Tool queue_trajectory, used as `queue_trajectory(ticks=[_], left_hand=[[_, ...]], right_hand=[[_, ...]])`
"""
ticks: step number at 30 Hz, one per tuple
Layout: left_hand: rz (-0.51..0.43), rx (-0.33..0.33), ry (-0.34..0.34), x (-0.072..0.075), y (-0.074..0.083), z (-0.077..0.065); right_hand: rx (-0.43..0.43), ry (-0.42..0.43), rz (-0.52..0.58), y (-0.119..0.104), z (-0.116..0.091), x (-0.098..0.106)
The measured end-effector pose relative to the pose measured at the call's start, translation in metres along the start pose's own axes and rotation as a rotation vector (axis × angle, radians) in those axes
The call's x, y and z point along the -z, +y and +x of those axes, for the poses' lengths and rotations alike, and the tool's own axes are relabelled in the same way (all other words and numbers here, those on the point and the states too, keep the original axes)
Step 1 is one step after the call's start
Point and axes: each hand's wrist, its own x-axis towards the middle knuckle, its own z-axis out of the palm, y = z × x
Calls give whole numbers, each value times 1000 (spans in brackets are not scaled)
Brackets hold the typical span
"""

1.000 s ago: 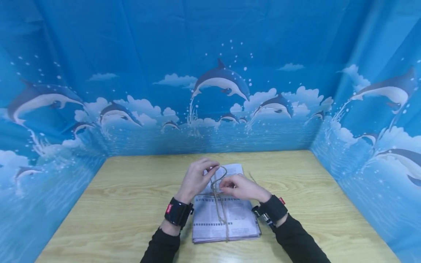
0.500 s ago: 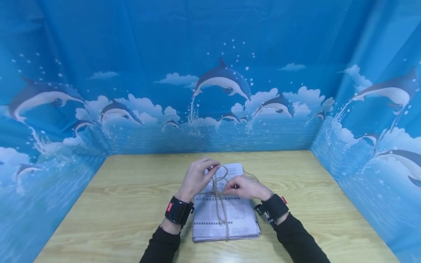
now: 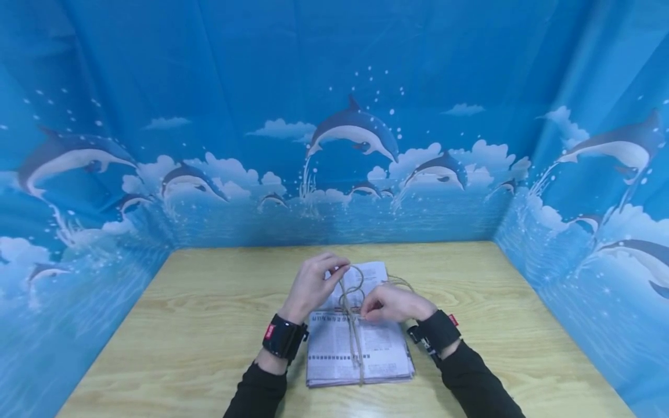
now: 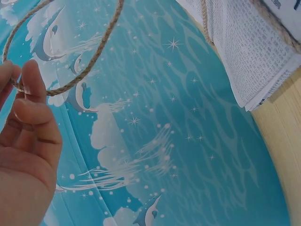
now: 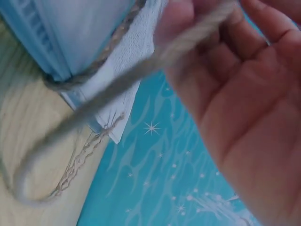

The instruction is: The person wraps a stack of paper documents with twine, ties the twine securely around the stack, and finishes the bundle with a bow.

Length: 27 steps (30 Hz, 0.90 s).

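A stack of folded newspapers [image 3: 384, 360] lies on the table, with brown twine [image 3: 353, 334] running lengthwise and across its top. My left hand [image 3: 312, 285], over the far left part of the stack, pinches a raised loop of the twine between thumb and fingertips. In the left wrist view that twine loop [image 4: 87, 69] hangs in an open curve from the fingertips. To its right, my right hand [image 3: 395, 304] holds another length of twine close over the middle of the papers. The right wrist view shows this twine strand [image 5: 113, 89] running blurred into the curled fingers.
The wood-grain table [image 3: 209, 331] extends on both sides of the stack. A slack bend of twine [image 3: 401, 282] lies past its right edge. Blue dolphin-print sheeting [image 3: 334, 215] walls the table at the back and sides. Black bands [image 3: 284, 337] sit on both wrists.
My right hand has moved slightly right and toward me, drawing its twine along. The loops over the middle of the stack have become rounder. My left hand has stayed in place.
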Motion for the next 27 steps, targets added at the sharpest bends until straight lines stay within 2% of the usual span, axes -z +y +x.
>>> queue_trajectory(ticks=[7, 11, 15, 27], left_hand=[[14, -11, 2, -1, 0, 0], [15, -5, -3, -2, 0, -1], [13, -3, 1, -2, 1, -2], [15, 0, 12, -2, 3, -2]], right_hand=[[-79, 68, -31, -4, 3, -4], [-36, 148, -52, -4, 5, -4], [-8, 218, -18, -2, 5, -4], [-70, 265, -16, -4, 6, -2]])
